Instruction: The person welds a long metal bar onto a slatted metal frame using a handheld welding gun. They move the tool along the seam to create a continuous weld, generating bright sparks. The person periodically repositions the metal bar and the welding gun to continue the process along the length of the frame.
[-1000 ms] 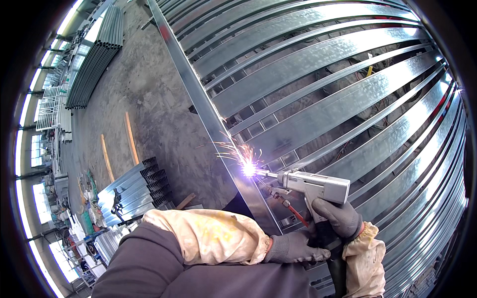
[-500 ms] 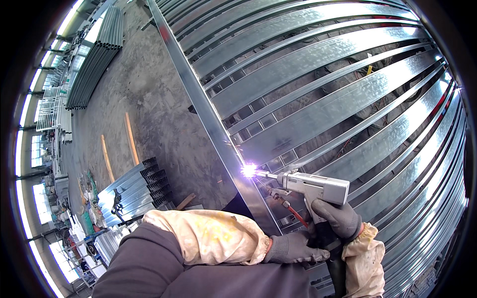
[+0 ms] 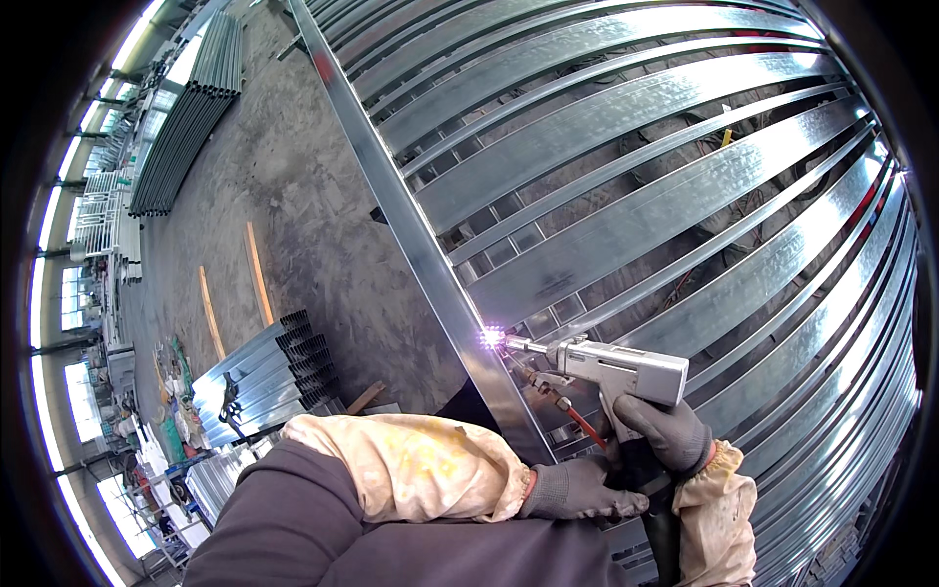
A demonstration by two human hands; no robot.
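A silver handheld welding gun (image 3: 626,368) points left, its nozzle at a purple-white glow (image 3: 491,338) on the long steel edge rail (image 3: 421,245). My right hand (image 3: 668,430), in a grey glove, is wrapped round its grip. Below it my left hand (image 3: 585,489), also gloved, closes at the black lower end of the handle, where the cable (image 3: 663,543) runs down. Its fingertips are partly hidden there. A thin wire feed with a red tube (image 3: 583,423) runs beneath the barrel to the nozzle. Flat steel slats (image 3: 626,235) meet the rail from the right.
On the floor to the left lie a bundle of steel profiles (image 3: 256,383) and two wooden strips (image 3: 258,274). A stack of long tubes (image 3: 191,137) stands farther off. Cables (image 3: 753,201) show on the floor between the slats.
The glow at the nozzle has become smaller and dimmer, and the flying sparks are gone. The gun and both hands have hardly moved.
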